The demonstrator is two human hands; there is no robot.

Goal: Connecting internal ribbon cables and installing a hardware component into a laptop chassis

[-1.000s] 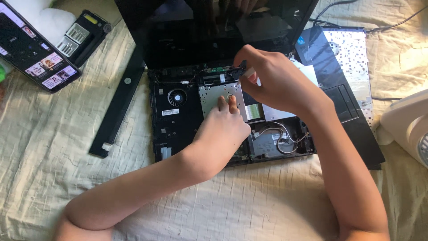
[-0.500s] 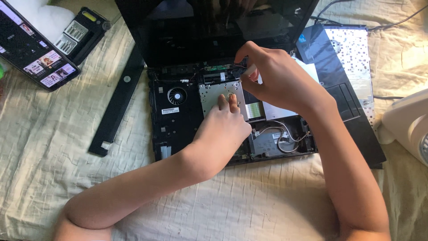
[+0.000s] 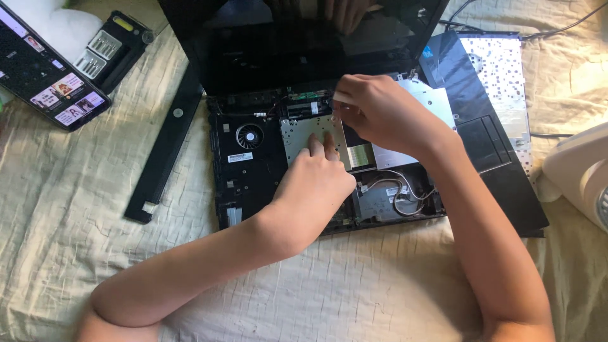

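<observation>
Hands worked inside an opened black laptop base (image 3: 253, 171) on a bed.
The left hand (image 3: 316, 183) pressed flat on the perforated silver metal plate (image 3: 304, 130); the right hand (image 3: 380, 111) pinched narrowly, contents unclear.

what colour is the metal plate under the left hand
Silver perforated metal plate, seen best in the head view.

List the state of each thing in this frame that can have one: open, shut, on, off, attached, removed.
Laptop: lid open, screen dark, top cover off, internals exposed.
Cooling fan: uncovered; spin not discernible.
Keyboard panel: removed, lying beside the laptop.
Black strip: detached, on the cloth.
Phone: screen lit.
Left hand: fingers pressing metal plate.
Right hand: pinching something small.
</observation>
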